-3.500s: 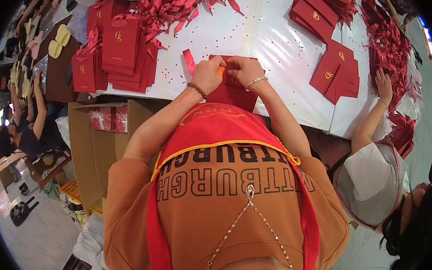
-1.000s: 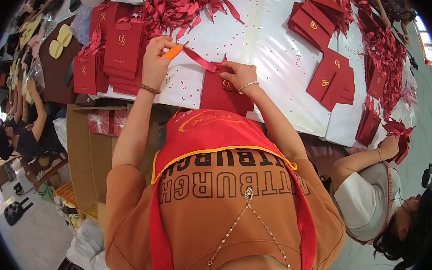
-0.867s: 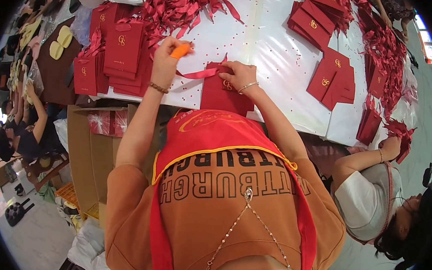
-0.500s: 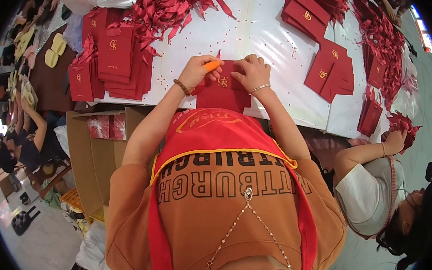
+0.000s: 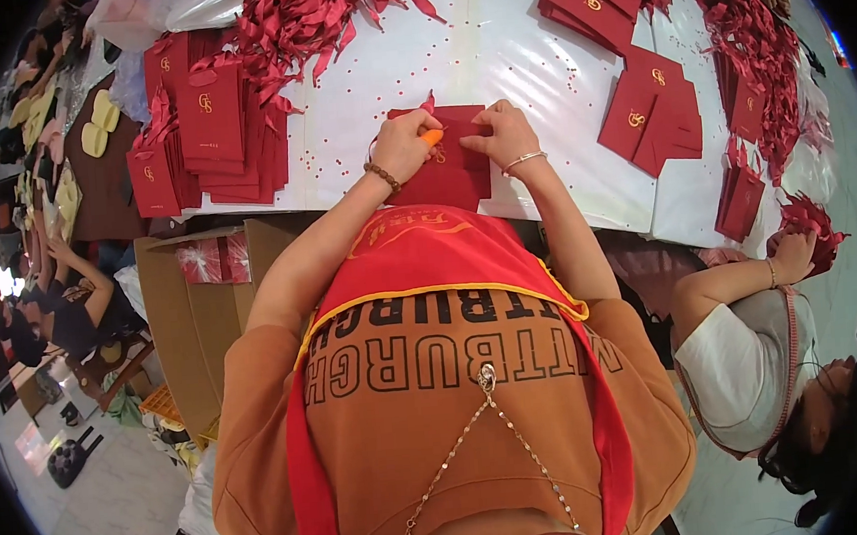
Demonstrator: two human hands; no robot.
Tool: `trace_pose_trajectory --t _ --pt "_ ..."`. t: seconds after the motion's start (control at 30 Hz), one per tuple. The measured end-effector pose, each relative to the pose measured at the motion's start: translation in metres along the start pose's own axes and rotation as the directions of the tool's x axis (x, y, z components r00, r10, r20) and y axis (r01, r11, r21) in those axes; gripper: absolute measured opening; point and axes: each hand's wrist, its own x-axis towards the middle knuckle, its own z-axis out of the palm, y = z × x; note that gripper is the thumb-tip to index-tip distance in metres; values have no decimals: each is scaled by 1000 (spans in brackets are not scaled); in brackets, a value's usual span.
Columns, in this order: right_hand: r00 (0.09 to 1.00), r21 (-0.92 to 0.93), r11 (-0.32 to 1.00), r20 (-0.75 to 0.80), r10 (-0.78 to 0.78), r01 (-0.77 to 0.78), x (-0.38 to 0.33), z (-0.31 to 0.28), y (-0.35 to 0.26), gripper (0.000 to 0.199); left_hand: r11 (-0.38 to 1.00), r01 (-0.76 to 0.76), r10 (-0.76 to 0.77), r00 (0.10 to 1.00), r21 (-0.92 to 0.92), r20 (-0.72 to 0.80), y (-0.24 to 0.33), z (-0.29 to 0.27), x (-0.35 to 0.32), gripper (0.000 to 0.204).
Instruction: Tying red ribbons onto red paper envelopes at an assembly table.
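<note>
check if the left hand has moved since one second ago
Yes. Judged against the stack of red packets at left, the left hand has moved right, away from it, to the flat red packet near the right hand.

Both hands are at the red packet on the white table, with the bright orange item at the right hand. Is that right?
Not quite: the bright orange item is at the left hand, not the right hand, as the head view shows. Both hands are indeed at the red packet on the white table.
</note>
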Motion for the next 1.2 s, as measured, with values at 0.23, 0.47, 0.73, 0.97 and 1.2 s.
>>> trace_pose_trajectory --t 0.23,0.47,0.73,0.97,1.2 --pt "965 433 869 199 169 -241 -6 1 1 30 996 -72 75 996 43 -49 1 18 2 10" --pt "992 468 875 84 94 -123 -3 14 0 30 982 -126 139 987 140 -86 -2 15 4 8" --pt "997 464 883 33 67 -75 -4 18 0 28 995 84 -82 996 56 -40 6 11 7 8" --pt "979 543 816 136 150 -201 -1 18 -2 25 986 -58 67 996 154 -57 -5 13 8 7" --pt "993 503 856 43 108 -115 -4 25 4 26 997 57 -54 997 48 -62 1 15 8 8"
